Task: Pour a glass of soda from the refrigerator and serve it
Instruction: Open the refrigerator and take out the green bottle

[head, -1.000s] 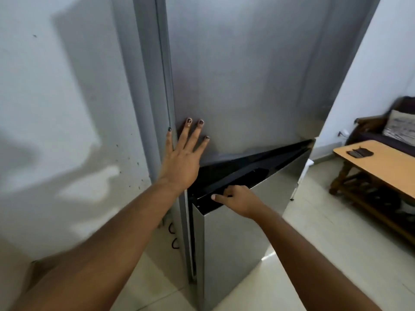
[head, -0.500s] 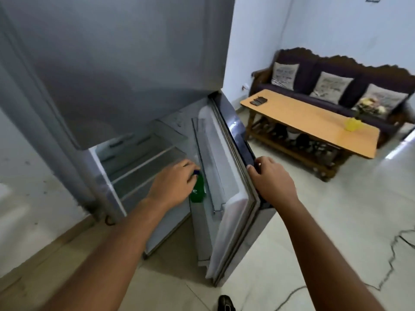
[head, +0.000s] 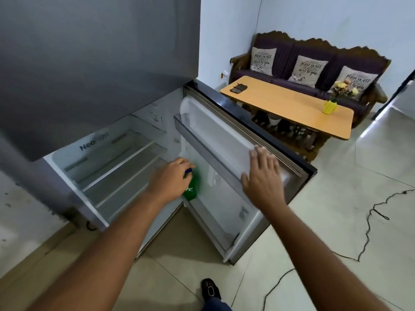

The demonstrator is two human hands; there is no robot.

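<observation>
A person's dark shoe (head: 210, 291) stands on the pale tiled floor (head: 336, 221) as both arms reach into the open lower compartment of a grey steel refrigerator (head: 89, 63). The left hand (head: 169, 179) curls round the neck of a green plastic soda bottle with a blue cap (head: 190, 187), which stands in the door's lower rack near the hinge edge. The right hand (head: 262, 176), fingers straight and spread, rests on the white inner lining of the open door (head: 224, 140) near its outer edge. The bottle looks full, so probably heavy, cold and perhaps slick with condensation; a grip on the waist would seem steadier than one at the neck. Beyond stands a wooden table (head: 280, 102), well apart.
</observation>
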